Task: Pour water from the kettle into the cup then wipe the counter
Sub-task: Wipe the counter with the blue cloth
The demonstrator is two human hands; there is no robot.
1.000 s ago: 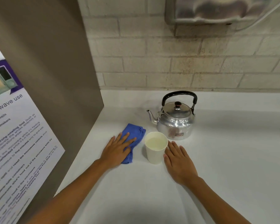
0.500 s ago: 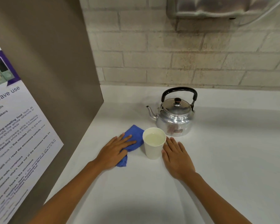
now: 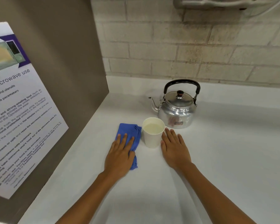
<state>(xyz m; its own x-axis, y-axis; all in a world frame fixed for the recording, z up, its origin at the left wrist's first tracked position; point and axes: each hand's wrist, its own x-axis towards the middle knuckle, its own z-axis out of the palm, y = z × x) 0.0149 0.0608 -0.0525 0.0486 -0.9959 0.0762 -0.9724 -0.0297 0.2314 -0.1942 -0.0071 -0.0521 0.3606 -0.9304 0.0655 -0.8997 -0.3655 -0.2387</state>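
A shiny metal kettle (image 3: 176, 110) with a black handle stands upright on the white counter (image 3: 233, 151), spout pointing left. In front of it stands a white paper cup (image 3: 152, 138) holding water. A blue cloth (image 3: 128, 133) lies just left of the cup. My left hand (image 3: 120, 157) lies flat on the cloth's near half, fingers spread over it. My right hand (image 3: 174, 149) rests palm down on the counter right beside the cup, holding nothing.
A brown side panel (image 3: 63, 70) with a microwave-use poster (image 3: 15, 110) walls off the left. A brick wall (image 3: 184, 46) runs along the back, with a metal fixture (image 3: 224, 2) mounted high on it.
My left hand has turned on the blue cloth, its fingers now pointing straight ahead instead of to the right. The cloth has shifted under it. My right hand, the cup and the kettle stay put.
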